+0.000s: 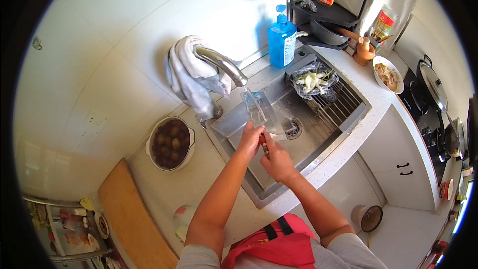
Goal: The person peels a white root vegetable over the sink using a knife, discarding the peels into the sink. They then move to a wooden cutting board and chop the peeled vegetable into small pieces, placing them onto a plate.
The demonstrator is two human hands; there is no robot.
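Note:
A broad-bladed kitchen cleaver [267, 113] is held over the steel sink [239, 129], and water from the curved chrome faucet [224, 65] runs down onto its blade. Its reddish handle [264, 144] is in my right hand [279, 162], with the index finger stretched along it. Close by, my left hand [249, 139] grips the blade near the handle; its fingertips are partly hidden. Below the blade, the drain [292, 127] shows in the sink floor. A white and grey cloth [194, 71] is draped over the faucet's base.
A slatted rack [340, 106] spans the sink's right side, bearing a plastic-lined basket of vegetable scraps [313, 81]. Behind stands a blue pump bottle [281, 41]. Left of the sink are a pot of dark round produce [171, 144] and a wooden board [136, 213]. A bowl of food [387, 76] sits right.

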